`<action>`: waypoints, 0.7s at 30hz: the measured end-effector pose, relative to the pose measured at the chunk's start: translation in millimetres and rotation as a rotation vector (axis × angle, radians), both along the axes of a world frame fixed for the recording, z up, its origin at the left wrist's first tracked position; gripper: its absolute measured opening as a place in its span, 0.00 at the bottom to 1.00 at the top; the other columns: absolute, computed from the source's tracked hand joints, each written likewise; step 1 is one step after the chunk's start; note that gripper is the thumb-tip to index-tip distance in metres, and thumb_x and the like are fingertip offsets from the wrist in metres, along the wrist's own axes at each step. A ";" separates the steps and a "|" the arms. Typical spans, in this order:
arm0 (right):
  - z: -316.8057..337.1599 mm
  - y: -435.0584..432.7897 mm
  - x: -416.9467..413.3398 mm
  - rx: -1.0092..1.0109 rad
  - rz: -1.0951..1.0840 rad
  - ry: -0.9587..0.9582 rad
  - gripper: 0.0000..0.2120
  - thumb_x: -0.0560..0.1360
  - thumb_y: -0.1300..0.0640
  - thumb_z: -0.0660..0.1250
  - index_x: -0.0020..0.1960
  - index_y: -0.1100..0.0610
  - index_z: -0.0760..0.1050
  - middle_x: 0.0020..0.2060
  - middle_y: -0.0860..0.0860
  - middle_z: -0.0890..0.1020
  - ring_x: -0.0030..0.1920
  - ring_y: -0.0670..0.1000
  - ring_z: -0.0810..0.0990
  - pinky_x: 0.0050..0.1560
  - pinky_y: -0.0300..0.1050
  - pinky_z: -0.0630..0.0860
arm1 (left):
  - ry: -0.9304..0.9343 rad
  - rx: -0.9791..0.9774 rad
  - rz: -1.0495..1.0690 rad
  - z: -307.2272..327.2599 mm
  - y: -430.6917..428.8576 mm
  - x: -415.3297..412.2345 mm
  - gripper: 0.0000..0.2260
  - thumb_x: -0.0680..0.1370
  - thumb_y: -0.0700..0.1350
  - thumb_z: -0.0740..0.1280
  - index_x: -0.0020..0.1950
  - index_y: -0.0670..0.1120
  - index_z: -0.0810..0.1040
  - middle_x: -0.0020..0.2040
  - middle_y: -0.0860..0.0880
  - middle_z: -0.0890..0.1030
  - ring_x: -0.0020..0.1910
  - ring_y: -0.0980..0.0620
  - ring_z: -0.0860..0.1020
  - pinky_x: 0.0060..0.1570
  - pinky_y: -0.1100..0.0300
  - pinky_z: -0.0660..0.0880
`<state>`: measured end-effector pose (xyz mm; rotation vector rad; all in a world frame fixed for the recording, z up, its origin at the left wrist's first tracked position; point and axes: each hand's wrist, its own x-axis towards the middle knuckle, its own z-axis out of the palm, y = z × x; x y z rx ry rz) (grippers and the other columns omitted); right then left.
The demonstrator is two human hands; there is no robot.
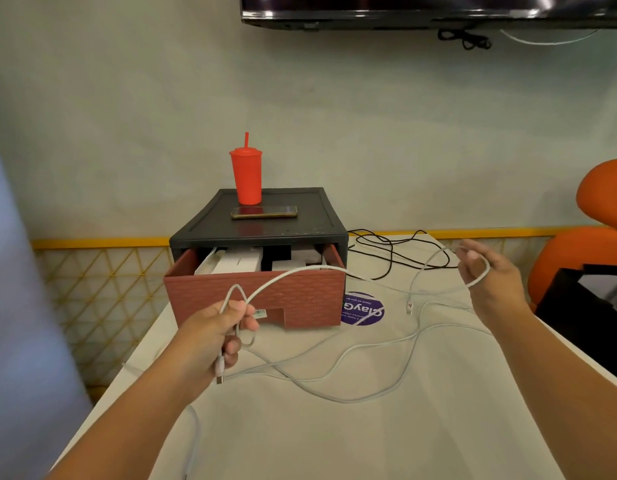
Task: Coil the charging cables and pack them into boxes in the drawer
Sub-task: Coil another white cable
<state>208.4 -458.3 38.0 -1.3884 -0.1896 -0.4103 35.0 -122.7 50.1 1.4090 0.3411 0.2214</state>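
Note:
A white charging cable (302, 270) stretches in the air between both hands. My left hand (215, 336) grips a small loop of it in front of the drawer, with the USB plug (219, 370) hanging below the fist. My right hand (490, 277) is raised at the right and holds another loop of the same cable, whose far connector (409, 307) dangles over the table. A brick-patterned drawer (258, 294) stands pulled open from a black cabinet (258, 230). White boxes (236, 263) sit inside the drawer.
Another white cable (362, 348) lies loose across the white table (386, 427). A black cable (393, 252) lies behind, right of the cabinet. A red cup (246, 176) and a phone (263, 212) rest on the cabinet top. An orange chair (584, 251) stands right.

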 end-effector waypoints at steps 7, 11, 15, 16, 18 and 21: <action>-25.1 1.0 1.6 -0.757 -0.425 0.081 0.15 0.76 0.70 0.57 0.57 0.64 0.78 0.64 0.57 0.74 0.62 0.59 0.73 0.63 0.49 0.68 | 0.003 0.068 -0.019 0.6 -4.1 -1.7 0.09 0.80 0.43 0.60 0.44 0.42 0.76 0.33 0.49 0.78 0.20 0.57 0.64 0.19 0.67 0.62; -32.1 -8.4 1.3 -0.888 -0.520 -0.029 0.15 0.76 0.69 0.59 0.60 0.64 0.76 0.66 0.59 0.70 0.62 0.61 0.73 0.60 0.50 0.70 | -0.023 0.116 -0.015 -0.5 -3.6 -2.6 0.09 0.80 0.43 0.59 0.44 0.42 0.76 0.33 0.48 0.79 0.20 0.57 0.64 0.19 0.67 0.62; -45.0 -17.4 2.2 -1.299 -0.354 0.254 0.17 0.75 0.69 0.58 0.62 0.62 0.74 0.65 0.58 0.71 0.62 0.57 0.72 0.60 0.47 0.70 | -0.039 0.128 -0.020 -0.5 -5.6 -3.7 0.10 0.80 0.42 0.59 0.44 0.42 0.76 0.34 0.48 0.79 0.19 0.57 0.64 0.20 0.67 0.62; -48.2 -19.5 0.0 -1.344 -0.348 0.339 0.17 0.75 0.68 0.57 0.63 0.62 0.73 0.63 0.57 0.72 0.62 0.56 0.72 0.60 0.45 0.70 | -0.035 0.138 -0.030 -1.7 -7.0 -4.7 0.09 0.80 0.42 0.59 0.44 0.42 0.77 0.34 0.48 0.80 0.20 0.57 0.65 0.20 0.67 0.62; -52.6 -21.6 -6.0 -1.440 -0.296 0.472 0.17 0.77 0.65 0.55 0.64 0.60 0.71 0.62 0.55 0.73 0.64 0.53 0.70 0.62 0.41 0.68 | -0.011 0.183 -0.059 -5.8 -11.8 -7.2 0.08 0.80 0.42 0.60 0.45 0.42 0.78 0.35 0.49 0.82 0.20 0.57 0.65 0.20 0.67 0.62; -64.9 -24.2 -9.0 -1.452 -0.216 0.653 0.21 0.77 0.62 0.53 0.70 0.57 0.65 0.70 0.57 0.65 0.69 0.56 0.65 0.68 0.51 0.65 | 0.040 0.264 -0.121 -15.2 -22.5 -10.0 0.07 0.80 0.41 0.61 0.46 0.41 0.77 0.37 0.49 0.83 0.20 0.57 0.65 0.18 0.68 0.62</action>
